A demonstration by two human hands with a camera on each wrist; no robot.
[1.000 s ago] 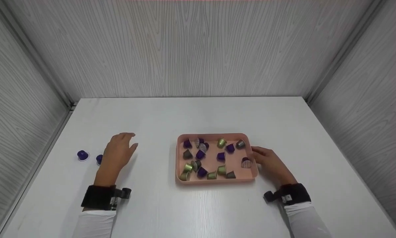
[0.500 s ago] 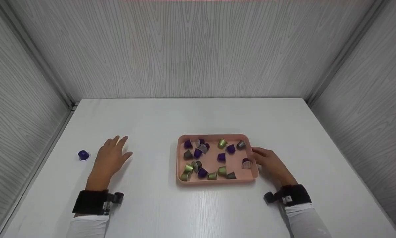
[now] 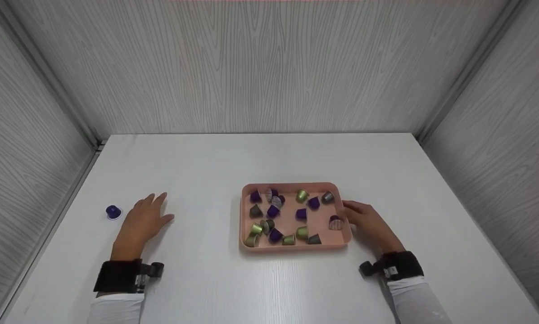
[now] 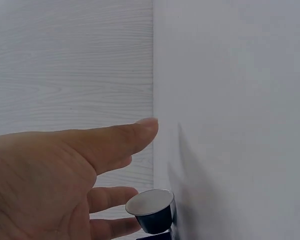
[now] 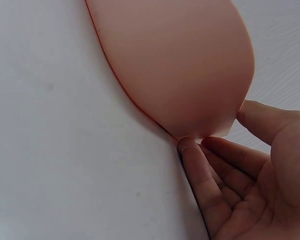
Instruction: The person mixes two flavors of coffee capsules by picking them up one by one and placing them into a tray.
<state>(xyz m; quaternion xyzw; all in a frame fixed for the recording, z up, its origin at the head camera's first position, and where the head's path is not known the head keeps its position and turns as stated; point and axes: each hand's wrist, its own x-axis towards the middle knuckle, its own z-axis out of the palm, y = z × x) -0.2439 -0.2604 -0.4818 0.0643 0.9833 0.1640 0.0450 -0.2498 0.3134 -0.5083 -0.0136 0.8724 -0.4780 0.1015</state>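
Observation:
My left hand (image 3: pixel 141 223) hovers low over the left of the table, fingers spread and relaxed, holding nothing. To its left stands a purple coffee capsule (image 3: pixel 113 212). In the left wrist view a dark blue capsule (image 4: pixel 159 220) with a pale round face lies close by the fingertips; the hand hides it in the head view. A bit of another purple capsule (image 4: pixel 160 236) shows below it. My right hand (image 3: pixel 369 221) grips the right end of a pink tray (image 3: pixel 292 249), thumb at the rim and fingers low against the end wall.
Inside the tray lie several purple capsules (image 3: pixel 301 214), green capsules (image 3: pixel 301 232) and grey capsules (image 3: pixel 314 239), scattered and tipped over. The white table (image 3: pixel 206 157) ends at a grey wood-grain back wall (image 3: pixel 269 67), with side walls left and right.
My left hand has drifted left and towards me, its fingers spreading, and now covers the capsule that showed at its left side. The right hand and the tray have stayed put.

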